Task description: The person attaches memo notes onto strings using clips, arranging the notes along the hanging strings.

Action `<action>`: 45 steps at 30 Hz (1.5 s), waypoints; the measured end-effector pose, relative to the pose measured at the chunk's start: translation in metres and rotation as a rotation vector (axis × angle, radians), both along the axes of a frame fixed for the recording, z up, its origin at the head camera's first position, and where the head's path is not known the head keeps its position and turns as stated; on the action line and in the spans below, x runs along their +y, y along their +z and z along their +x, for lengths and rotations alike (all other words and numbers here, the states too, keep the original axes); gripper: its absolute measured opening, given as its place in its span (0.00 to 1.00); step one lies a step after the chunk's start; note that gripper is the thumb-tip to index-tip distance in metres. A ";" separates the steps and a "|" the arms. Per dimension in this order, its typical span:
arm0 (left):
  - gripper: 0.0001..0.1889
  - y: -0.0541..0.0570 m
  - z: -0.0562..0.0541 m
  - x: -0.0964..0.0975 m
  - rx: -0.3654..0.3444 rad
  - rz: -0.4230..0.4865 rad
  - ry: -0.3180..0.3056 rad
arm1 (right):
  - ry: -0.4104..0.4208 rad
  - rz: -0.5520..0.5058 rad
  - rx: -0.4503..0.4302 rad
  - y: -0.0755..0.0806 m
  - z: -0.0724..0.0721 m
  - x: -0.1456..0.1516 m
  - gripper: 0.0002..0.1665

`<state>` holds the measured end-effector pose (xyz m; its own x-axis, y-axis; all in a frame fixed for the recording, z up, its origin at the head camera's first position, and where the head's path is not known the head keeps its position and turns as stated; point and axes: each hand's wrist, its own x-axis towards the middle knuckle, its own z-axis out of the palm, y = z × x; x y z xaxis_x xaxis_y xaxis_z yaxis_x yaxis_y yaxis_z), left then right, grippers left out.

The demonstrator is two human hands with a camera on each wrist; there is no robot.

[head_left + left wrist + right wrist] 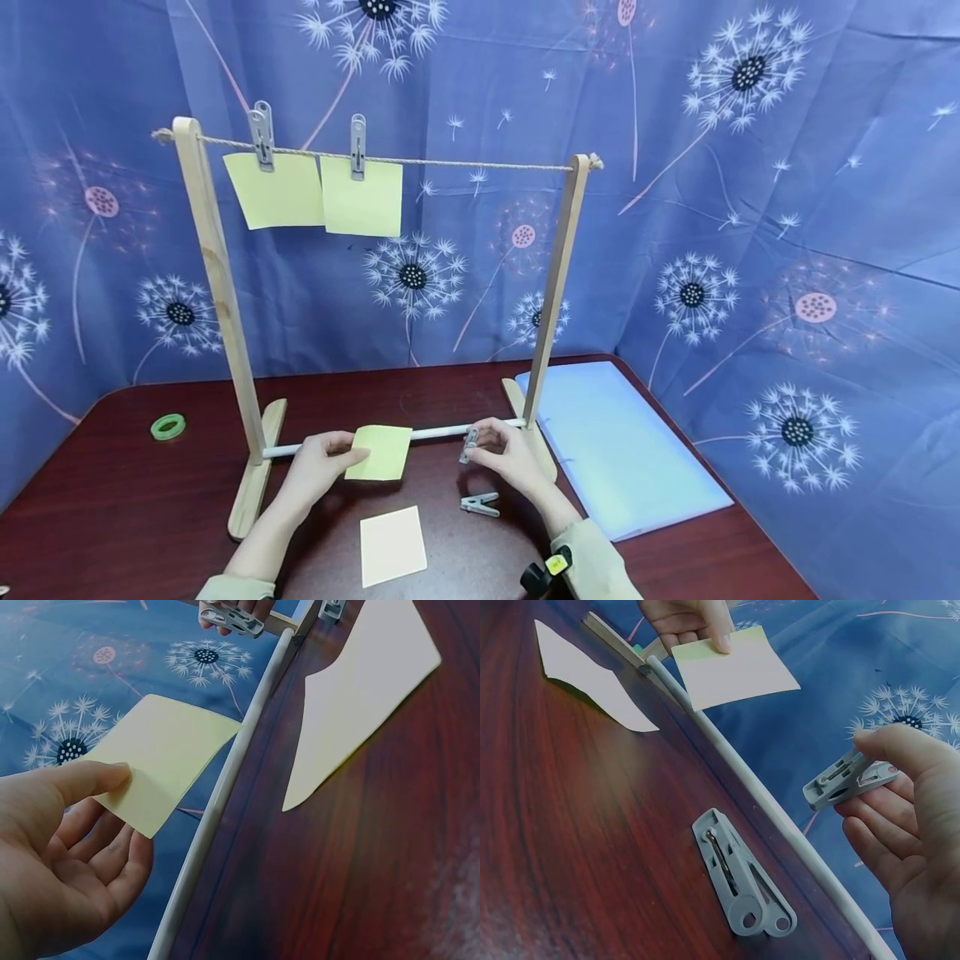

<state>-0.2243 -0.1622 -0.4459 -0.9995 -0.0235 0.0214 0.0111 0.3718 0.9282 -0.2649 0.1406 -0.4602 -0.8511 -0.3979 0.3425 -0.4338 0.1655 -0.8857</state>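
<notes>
My left hand (322, 467) pinches a yellow sticky note (381, 452) by its left edge, thumb in front, above the table. In my right hand (508, 458) a grey clothespin (847, 776) is held between thumb and fingers, its jaws pointing toward the note. Below that hand a second grey clothespin (480, 504) lies on the table. Another sticky note (393, 546) lies nearer me, its edges curling up in the wrist views. Two yellow notes, a left one (279, 192) and a right one (362, 198), hang from the rope (465, 163), each under a grey clothespin.
A wooden frame carries the rope, with a left post (221, 292), a right post (557, 283) and a white crossbar (442, 432) low between them. A green tape roll (167, 427) lies at the left. A pale blue folder (622, 450) lies at the right.
</notes>
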 end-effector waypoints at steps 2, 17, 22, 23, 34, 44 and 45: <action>0.18 0.001 0.001 0.000 -0.003 0.006 0.022 | -0.004 -0.001 0.000 0.000 0.000 0.000 0.19; 0.18 0.005 -0.003 0.003 0.050 0.030 0.136 | -0.006 0.001 0.122 0.003 -0.003 0.003 0.20; 0.18 0.009 -0.006 0.006 0.074 0.027 0.166 | -0.029 0.001 0.123 0.007 -0.005 0.004 0.22; 0.18 0.010 -0.007 0.006 0.079 0.026 0.169 | -0.030 -0.001 0.116 0.009 -0.005 0.004 0.22; 0.20 0.033 -0.013 0.014 0.104 0.081 0.219 | -0.030 0.026 0.115 0.042 -0.011 0.005 0.19; 0.19 0.065 -0.018 0.023 0.159 0.137 0.204 | -0.048 -0.002 0.198 0.086 -0.015 0.012 0.17; 0.19 0.069 -0.019 0.024 0.170 0.131 0.193 | -0.056 0.003 0.206 0.092 -0.016 0.012 0.17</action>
